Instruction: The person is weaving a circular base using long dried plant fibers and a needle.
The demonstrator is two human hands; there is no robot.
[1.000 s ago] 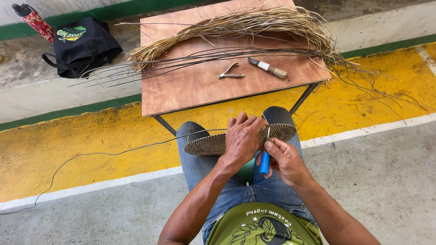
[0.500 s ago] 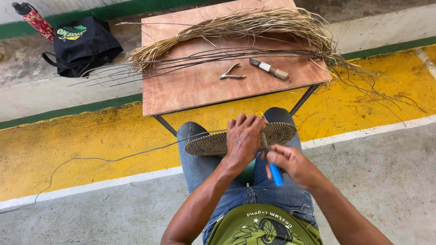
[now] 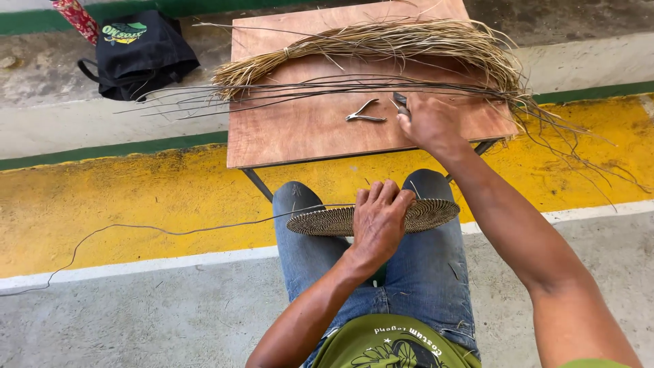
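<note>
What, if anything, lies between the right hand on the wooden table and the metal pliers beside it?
Nothing visible does. The right hand rests on the brown wooden table, and the small metal pliers lie just to its left, with only bare wood between them. The thin dark strands run behind both.

1 head camera looks steeply down, close over the lap, facing the wooden table [image 3: 306, 136].
</note>
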